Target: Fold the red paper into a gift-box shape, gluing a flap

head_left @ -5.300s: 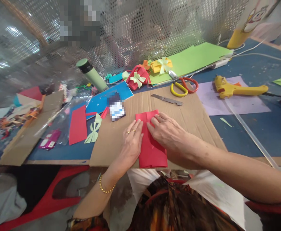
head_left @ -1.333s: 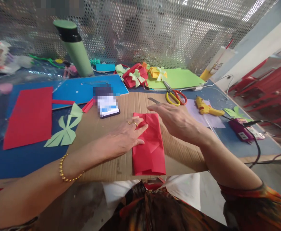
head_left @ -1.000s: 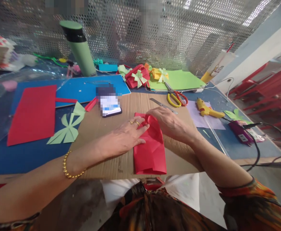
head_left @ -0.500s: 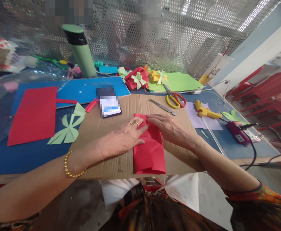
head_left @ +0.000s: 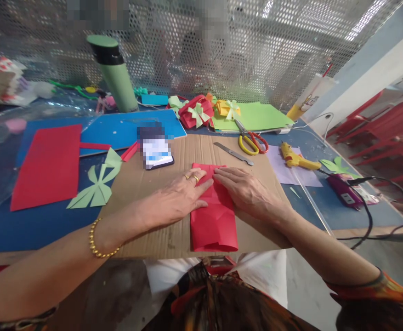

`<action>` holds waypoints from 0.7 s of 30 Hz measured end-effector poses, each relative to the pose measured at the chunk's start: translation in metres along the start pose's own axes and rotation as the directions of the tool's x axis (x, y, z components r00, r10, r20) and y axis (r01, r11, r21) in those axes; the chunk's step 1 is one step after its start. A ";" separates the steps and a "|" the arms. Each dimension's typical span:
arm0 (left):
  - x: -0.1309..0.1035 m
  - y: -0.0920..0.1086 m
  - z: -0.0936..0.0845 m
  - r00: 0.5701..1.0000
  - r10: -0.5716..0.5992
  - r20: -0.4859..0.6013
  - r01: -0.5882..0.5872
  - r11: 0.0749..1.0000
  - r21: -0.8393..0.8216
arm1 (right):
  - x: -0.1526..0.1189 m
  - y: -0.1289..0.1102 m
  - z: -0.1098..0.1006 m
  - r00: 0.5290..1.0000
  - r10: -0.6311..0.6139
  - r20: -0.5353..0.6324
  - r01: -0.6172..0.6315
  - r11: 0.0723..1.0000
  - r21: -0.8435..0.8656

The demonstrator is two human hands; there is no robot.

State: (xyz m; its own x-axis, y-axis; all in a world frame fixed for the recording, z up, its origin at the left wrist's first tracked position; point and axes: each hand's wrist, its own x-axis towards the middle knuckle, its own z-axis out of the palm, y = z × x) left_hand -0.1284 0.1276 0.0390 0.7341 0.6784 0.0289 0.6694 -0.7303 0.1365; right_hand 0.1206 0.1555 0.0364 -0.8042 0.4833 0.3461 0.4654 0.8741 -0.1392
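Observation:
A folded red paper piece (head_left: 215, 225) lies lengthwise on the cardboard sheet (head_left: 142, 241), its near end curled up in a loop. My left hand (head_left: 178, 195) rests on the left side of its upper part, fingers stretched out and spread a little. On the upper right part lies my right hand (head_left: 249, 191), flat, with its fingertips on the paper close to my left fingers. Neither hand grips anything. Beyond the hands are a metal blade (head_left: 234, 154) and scissors with yellow and red handles (head_left: 248, 141). A phone (head_left: 158, 154) lies left of them.
At the left are a flat red sheet (head_left: 48, 168) and green paper bow shapes (head_left: 96, 186). A green bottle (head_left: 116, 82) stands behind. On the right are a yellow glue gun (head_left: 297, 158), a purple power block (head_left: 344, 189), cables and a drink cup (head_left: 308, 99).
My right hand has shifted slightly right and toward me, lying flatter over the red paper's upper right part. My left hand has hardly moved.

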 end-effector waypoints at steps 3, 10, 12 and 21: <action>-0.001 -0.001 0.000 1.000 -0.010 -0.002 0.010 1.000 -0.024 | -0.001 0.004 0.003 0.999 -0.023 -0.039 0.024 1.000 0.011; -0.003 -0.003 0.001 0.999 -0.040 0.032 0.042 0.996 -0.080 | -0.001 0.004 0.003 0.999 -0.036 -0.022 0.035 0.999 -0.030; -0.003 -0.002 0.001 0.998 -0.048 0.049 0.053 0.994 -0.092 | -0.001 0.004 0.002 0.999 -0.041 -0.026 0.040 0.999 -0.032; -0.006 -0.005 0.011 0.999 -0.012 -0.043 0.009 0.997 -0.077 | -0.003 0.005 0.001 1.000 -0.001 -0.003 0.001 1.000 0.002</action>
State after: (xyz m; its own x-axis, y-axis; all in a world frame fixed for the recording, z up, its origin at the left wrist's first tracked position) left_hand -0.1353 0.1261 0.0273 0.7204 0.6900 0.0700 0.6650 -0.7159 0.2126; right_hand 0.1250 0.1587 0.0332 -0.8034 0.4825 0.3489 0.4642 0.8745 -0.1404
